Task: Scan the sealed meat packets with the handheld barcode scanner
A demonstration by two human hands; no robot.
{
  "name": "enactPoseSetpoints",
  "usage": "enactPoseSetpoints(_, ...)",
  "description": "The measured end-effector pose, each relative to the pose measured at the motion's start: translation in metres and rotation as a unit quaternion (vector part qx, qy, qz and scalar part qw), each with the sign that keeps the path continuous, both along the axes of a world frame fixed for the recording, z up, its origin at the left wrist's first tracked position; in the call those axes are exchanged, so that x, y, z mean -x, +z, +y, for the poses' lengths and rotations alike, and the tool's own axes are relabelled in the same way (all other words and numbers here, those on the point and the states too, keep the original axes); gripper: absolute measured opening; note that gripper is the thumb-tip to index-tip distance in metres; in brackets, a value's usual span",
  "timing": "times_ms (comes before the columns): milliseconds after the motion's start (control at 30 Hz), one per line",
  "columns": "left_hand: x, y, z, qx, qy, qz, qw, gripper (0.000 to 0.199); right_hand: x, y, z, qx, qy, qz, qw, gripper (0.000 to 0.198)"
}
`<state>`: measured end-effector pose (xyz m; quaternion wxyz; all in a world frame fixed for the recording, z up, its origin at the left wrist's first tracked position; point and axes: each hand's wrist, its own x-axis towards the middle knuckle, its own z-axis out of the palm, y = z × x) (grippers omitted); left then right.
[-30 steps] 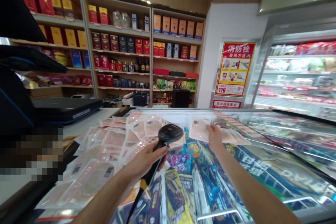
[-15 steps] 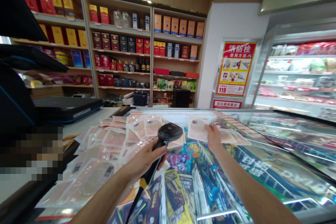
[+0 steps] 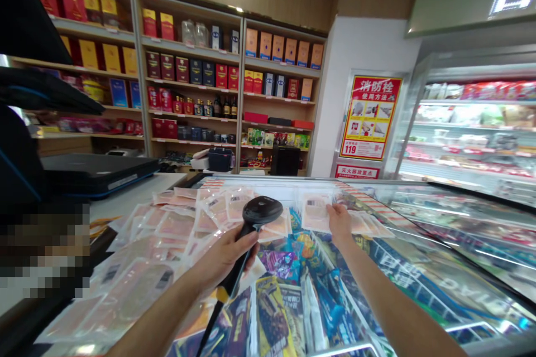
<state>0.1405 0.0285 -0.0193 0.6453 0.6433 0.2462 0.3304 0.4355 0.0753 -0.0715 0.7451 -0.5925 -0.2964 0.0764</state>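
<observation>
My left hand (image 3: 232,251) is wrapped round the handle of a black barcode scanner (image 3: 263,211), whose head tilts up to the right and whose cable runs down below. In my right hand (image 3: 340,223) the fingertips pinch the right edge of a flat clear packet (image 3: 315,213) with a dark printed label. More such packets (image 3: 371,224) lie just right of that hand. A wide heap of the same flat packets (image 3: 173,226) covers the left part of the freezer's glass top (image 3: 285,185). Part of the heap is hidden behind my left forearm and the scanner.
Bagged frozen goods (image 3: 274,312) and wire baskets show through the glass. A black flat device (image 3: 100,173) stands on the counter at left, with a dark screen (image 3: 33,17) above. Shelves of boxes (image 3: 190,71), a red poster (image 3: 371,117) and a lit cooler (image 3: 469,128) stand behind.
The view has tilted and shifted slightly, so the scene sits a little differently. Both hands keep their holds, and the scanner and packet barely move.
</observation>
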Motion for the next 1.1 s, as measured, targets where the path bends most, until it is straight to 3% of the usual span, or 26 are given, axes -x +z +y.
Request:
enactPoseSetpoints(133, -0.001, 0.002, -0.001, 0.023, 0.014, -0.006, 1.000, 0.029, -0.030, 0.002, -0.007, 0.079, -0.093, -0.071, 0.990, 0.016)
enactPoseSetpoints(300, -0.002, 0.000, 0.001, 0.011, 0.009, -0.006, 1.000, 0.030, -0.070, -0.004, -0.022, 0.161, -0.178, -0.206, 0.949, 0.017)
enactPoseSetpoints(433, -0.003, -0.007, 0.005, -0.021, 0.003, 0.020, 1.000, 0.029, -0.090, -0.008, -0.028, 0.216, -0.214, -0.234, 0.923, 0.025)
enactPoseSetpoints(533, -0.004, -0.010, 0.006, -0.033, 0.017, 0.023, 0.999, 0.029, -0.090, -0.006, -0.028, 0.239, -0.192, -0.271, 0.912, 0.031)
enactPoseSetpoints(633, -0.005, -0.011, 0.006, -0.022, 0.031, 0.026, 0.999, 0.030, -0.074, -0.004, -0.029, 0.277, -0.143, -0.354, 0.882, 0.028)
enactPoseSetpoints(733, -0.005, -0.010, 0.005, -0.004, 0.025, 0.022, 0.999, 0.030, -0.045, -0.005, -0.034, 0.348, -0.070, -0.448, 0.820, 0.018)
enactPoseSetpoints(833, -0.005, -0.007, 0.003, -0.007, 0.026, 0.017, 0.999, 0.029, -0.020, -0.008, -0.038, 0.433, -0.005, -0.491, 0.756, 0.024)
enactPoseSetpoints(967, -0.004, -0.004, 0.000, -0.001, 0.041, 0.017, 0.999, 0.030, -0.023, -0.012, -0.036, 0.483, 0.027, -0.462, 0.744, 0.036)
enactPoseSetpoints(1100, -0.002, 0.000, 0.000, 0.015, 0.041, -0.015, 0.999, 0.030, -0.047, -0.017, -0.032, 0.502, -0.004, -0.449, 0.739, 0.043)
